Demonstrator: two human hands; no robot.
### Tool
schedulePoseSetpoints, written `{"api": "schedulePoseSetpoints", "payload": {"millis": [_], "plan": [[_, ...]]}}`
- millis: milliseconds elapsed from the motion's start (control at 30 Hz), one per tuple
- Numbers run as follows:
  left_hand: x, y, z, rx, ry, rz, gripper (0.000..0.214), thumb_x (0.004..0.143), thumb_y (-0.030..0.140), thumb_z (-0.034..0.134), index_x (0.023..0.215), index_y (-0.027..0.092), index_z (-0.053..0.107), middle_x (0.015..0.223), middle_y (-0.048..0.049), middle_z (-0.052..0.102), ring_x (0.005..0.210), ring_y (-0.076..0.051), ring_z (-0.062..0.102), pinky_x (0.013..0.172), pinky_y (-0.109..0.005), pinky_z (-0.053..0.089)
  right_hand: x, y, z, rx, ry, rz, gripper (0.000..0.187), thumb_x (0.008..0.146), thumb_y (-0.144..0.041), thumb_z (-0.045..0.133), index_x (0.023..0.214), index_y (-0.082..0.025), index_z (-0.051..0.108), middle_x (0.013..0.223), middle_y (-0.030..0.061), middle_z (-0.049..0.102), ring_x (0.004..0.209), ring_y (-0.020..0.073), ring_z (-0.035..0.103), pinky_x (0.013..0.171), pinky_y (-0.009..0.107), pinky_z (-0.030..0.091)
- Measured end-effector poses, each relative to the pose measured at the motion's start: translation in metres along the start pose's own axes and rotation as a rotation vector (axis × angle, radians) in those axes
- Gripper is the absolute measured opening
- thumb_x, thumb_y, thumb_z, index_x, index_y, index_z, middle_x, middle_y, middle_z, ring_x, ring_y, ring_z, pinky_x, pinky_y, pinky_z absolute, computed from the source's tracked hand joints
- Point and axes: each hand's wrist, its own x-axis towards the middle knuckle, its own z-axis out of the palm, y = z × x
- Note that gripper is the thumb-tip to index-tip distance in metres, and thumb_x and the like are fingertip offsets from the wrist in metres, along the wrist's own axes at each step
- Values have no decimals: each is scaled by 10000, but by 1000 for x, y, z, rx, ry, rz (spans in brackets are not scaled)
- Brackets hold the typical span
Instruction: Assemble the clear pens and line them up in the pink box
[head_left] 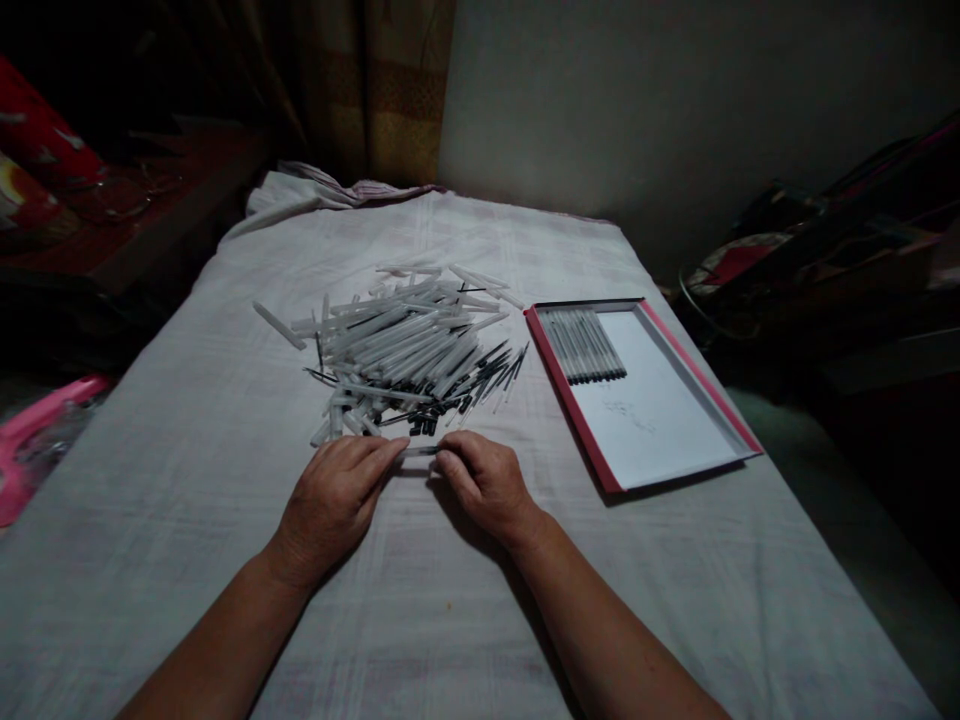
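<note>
My left hand (337, 495) and my right hand (484, 480) rest on the cloth-covered table (187, 470), fingers pinched on the two ends of one clear pen barrel (420, 452) held level between them. Just beyond the hands lies a heap of clear pen barrels (397, 335) mixed with thin black refills (487, 375) and small black caps. To the right sits a flat red-edged box lid (675, 430) with a row of assembled pens (583, 345) lined up in its far left corner.
The white cloth is rumpled at the table's far edge (330, 190). A pink plastic item (30, 440) lies off the left side. Dark bags and clutter (825, 260) crowd the right side. A pale wall stands behind.
</note>
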Motion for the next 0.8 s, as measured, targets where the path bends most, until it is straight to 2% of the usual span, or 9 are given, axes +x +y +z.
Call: {"api": "schedulePoseSetpoints", "payload": {"millis": [100,367,567,800], "plan": [[0,0,0,3,-3,-4,293,1007,233,462,1242,202,635,1018,-80,732,913,-215,646,808,-346,477,-1,0,0,-2,8,-14,176,933,-286,556,1045,-206,666,860,61,735,745,178,670,719,277,514],[-1,-1,0,-13,-18,11,289,995,210,493,1250,191,628,1045,-81,727,929,-214,644,819,-344,472,0,-2,-1,-84,-8,-63,219,977,-275,492,853,-206,659,761,48,706,678,156,635,663,255,467],[0,-2,0,-29,-9,43,285,992,198,498,1248,175,623,1032,-85,725,914,-212,640,811,-338,472,1,-1,-2,-96,-7,-88,191,972,-266,494,900,-195,656,776,44,707,687,152,631,672,248,466],[-1,-2,1,-62,8,36,311,988,195,507,1275,212,625,1044,-76,731,922,-211,643,811,-334,471,1,-2,-3,-83,-19,-79,236,981,-271,469,854,-196,654,739,38,685,662,147,612,659,245,458]]}}
